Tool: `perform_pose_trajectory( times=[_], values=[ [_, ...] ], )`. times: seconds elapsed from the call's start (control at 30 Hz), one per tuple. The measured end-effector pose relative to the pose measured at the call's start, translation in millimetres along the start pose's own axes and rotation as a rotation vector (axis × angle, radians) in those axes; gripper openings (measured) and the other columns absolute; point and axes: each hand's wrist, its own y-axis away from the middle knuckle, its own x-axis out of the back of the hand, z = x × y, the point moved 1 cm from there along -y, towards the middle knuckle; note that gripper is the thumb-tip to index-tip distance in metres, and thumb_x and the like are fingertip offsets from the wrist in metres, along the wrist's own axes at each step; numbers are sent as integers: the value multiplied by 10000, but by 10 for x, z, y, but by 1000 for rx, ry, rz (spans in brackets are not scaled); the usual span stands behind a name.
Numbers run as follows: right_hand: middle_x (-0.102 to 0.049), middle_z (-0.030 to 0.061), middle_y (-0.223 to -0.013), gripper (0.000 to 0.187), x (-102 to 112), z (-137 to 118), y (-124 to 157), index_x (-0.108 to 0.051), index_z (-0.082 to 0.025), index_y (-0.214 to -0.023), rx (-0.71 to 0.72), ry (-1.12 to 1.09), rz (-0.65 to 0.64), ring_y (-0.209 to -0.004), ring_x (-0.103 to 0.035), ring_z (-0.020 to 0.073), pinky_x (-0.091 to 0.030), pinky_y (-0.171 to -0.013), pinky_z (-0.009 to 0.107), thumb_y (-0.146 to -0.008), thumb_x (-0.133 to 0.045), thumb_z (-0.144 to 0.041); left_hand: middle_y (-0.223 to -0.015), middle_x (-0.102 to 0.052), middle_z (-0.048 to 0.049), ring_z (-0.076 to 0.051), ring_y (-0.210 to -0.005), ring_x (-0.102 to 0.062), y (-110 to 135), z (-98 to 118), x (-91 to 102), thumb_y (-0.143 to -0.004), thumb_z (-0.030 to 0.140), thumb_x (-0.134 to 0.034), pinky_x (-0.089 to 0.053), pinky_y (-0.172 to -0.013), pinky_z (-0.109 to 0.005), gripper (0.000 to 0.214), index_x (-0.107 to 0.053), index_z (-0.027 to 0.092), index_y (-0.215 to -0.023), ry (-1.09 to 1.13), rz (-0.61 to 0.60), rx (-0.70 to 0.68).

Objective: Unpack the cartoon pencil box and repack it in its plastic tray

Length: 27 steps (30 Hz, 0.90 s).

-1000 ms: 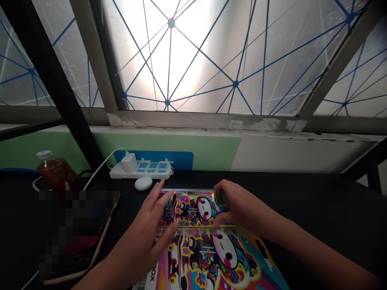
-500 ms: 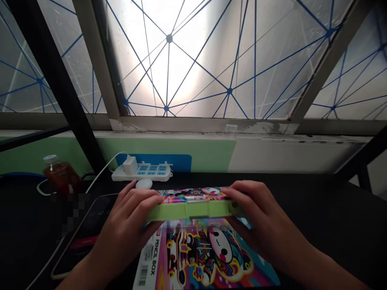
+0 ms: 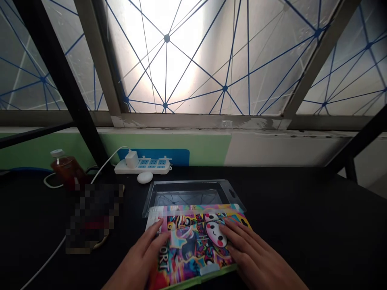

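On one pencil box [image 3: 196, 245] our left hand [image 3: 142, 262] and right hand [image 3: 254, 257] lie flat, unclenched; one clear tray [image 3: 187, 193] behind.

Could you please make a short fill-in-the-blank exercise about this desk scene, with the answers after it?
1. The left hand and the right hand rest on a colourful box on a ____ table.
2. The clear plastic tray beyond the box is ____.
3. The power strip by the wall is ____.
4. The bottle stands on the table's ____ side.
Missing words: black; empty; white; left.
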Motion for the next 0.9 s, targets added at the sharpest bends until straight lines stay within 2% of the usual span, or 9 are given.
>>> perform_pose_trajectory(
  times=[0.07,0.13,0.2,0.3,0.43,0.53,0.6,0.77,0.9],
  values=[
    [-683,89,-1399,187,-12,15,7,-694,-209,-1143,-25,-80,-73,-1328,-617,239,-525,-1100,362,-1043,-551,-276,-1628,-459,-101,-380,-1408,-541,38,-89,0,-763,343,-889,-531,-1103,-486,981,-329,406,-1565,107,-39,62],
    [-651,85,-1443,299,-15,57,26,-689,-233,-1214,-86,-168,-176,-1324,-622,256,-545,-1079,367,-989,-655,-428,-1635,-451,-77,-360,-1420,-532,70,-128,13,-759,272,-875,-506,-1128,-480,1050,-265,417,-1602,162,-22,125],
    [-603,97,-1496,477,-24,115,56,-663,-243,-1324,-187,-235,-252,-1338,-608,280,-545,-1080,391,-949,-683,-536,-1620,-473,-61,-329,-1398,-562,94,-125,12,-814,233,-811,-503,-1130,-459,998,-246,411,-1617,190,18,191],
    [-531,96,-1562,578,-33,200,87,-579,-251,-1475,-311,-304,-333,-1434,-505,312,-483,-1148,443,-969,-660,-519,-1564,-533,-51,-314,-1379,-575,108,-84,-24,-823,215,-784,-502,-1127,-457,921,-318,397,-1596,208,91,238],
    [-560,80,-1541,600,83,284,-8,-545,-270,-1513,-306,-359,-424,-1459,-465,326,-431,-1178,494,-982,-628,-537,-1431,-611,-80,-352,-1324,-575,101,-63,-80,-744,176,-833,-515,-1081,-517,967,-377,381,-1571,158,154,279],
    [-690,99,-1381,480,241,375,-183,-647,-267,-1405,-332,-421,-420,-1296,-613,317,-483,-1093,486,-1023,-541,-536,-1429,-583,-95,-351,-1307,-567,102,-53,-97,-724,151,-846,-537,-1037,-517,1062,-305,407,-1601,118,153,284],
    [-769,83,-1179,420,304,459,-310,-743,-277,-1225,-436,-482,-395,-1091,-698,287,-539,-947,424,-1035,-489,-553,-1484,-522,-109,-356,-1334,-555,105,-30,-95,-701,151,-865,-545,-1025,-516,1158,-224,424,-1627,112,167,291],
    [-743,24,-815,479,232,587,-498,-713,-232,-925,-647,-529,-322,-702,-671,205,-477,-641,312,-1025,-451,-621,-1440,-582,-108,-349,-1311,-604,117,3,-84,-715,231,-874,-569,-985,-501,1298,1,415,-1655,107,158,337],
    [-750,40,-890,464,177,536,-411,-695,-229,-968,-667,-538,-299,-792,-691,219,-512,-702,322,-1033,-439,-610,-1426,-622,-107,-354,-1279,-632,142,-58,-62,-749,337,-862,-581,-977,-478,1126,-185,356,-1649,7,134,285]
  ],
)
